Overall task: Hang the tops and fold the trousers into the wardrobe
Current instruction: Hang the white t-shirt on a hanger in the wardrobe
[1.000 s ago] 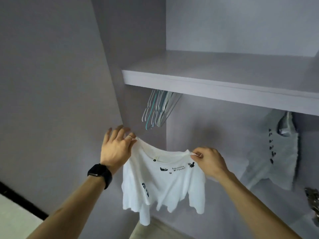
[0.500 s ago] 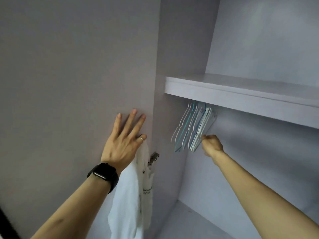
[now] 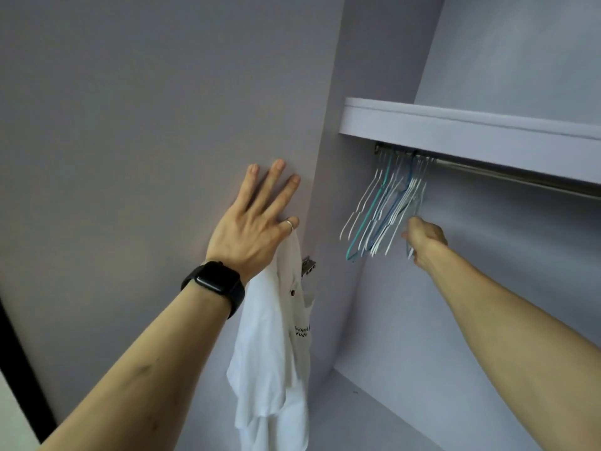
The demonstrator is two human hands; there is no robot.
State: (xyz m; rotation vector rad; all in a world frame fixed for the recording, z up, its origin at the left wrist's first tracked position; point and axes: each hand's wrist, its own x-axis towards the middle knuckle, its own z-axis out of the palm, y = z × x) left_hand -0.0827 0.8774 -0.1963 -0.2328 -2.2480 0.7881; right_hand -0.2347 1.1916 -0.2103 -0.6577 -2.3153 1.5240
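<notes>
Head view: the left hand (image 3: 253, 229) is spread against the wardrobe door (image 3: 130, 141) and pinches the white top (image 3: 273, 353) at its ringed finger, so the top dangles beside the wrist. The right hand (image 3: 424, 237) grips a hanger (image 3: 418, 203) on the rail (image 3: 487, 170).

Pale lilac-grey laminate wardrobe (image 3: 520, 60), softly lit. Thick matching shelf (image 3: 455, 135) across the upper right, round steel rail (image 3: 520, 178) beneath its front edge. Small metal hinge (image 3: 308, 265) at the broad left panel's (image 3: 130, 125) edge.
</notes>
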